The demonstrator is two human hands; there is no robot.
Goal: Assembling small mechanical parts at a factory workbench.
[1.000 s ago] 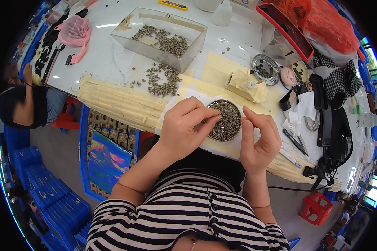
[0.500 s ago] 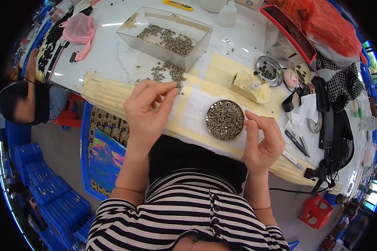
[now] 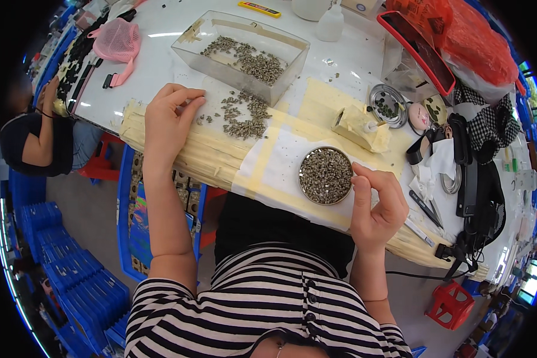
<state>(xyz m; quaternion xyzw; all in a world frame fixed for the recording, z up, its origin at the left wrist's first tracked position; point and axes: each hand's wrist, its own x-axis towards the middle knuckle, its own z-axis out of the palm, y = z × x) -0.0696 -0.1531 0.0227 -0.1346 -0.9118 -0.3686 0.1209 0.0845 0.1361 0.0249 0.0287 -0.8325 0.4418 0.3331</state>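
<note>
A round dish (image 3: 301,190) full of small metal parts (image 3: 325,174) stands on white paper at the table's near edge. Beside its right rim is my right hand (image 3: 379,206), thumb and forefinger pinched together; anything between them is too small to make out. Over at the left, my left hand (image 3: 172,119) hovers by the table edge with thumb and forefinger tips drawn together, their contents not discernible. To its right lies a loose pile of the same parts (image 3: 247,116), with a few strays nearer the hand. Behind the pile stands a clear box (image 3: 221,73) holding more parts.
Right of the dish sit a tape-covered block (image 3: 364,131) and a round tray of dark pieces (image 3: 388,106). Tweezers (image 3: 425,209) lie farther right. A red-framed device (image 3: 417,53) and a white bottle (image 3: 329,25) stand behind. Another person (image 3: 39,140) sits at the far left.
My left hand has moved left, off the pile of parts, which now shows more fully. The right hand keeps its pinch by the dish. The whole view has shifted slightly.
</note>
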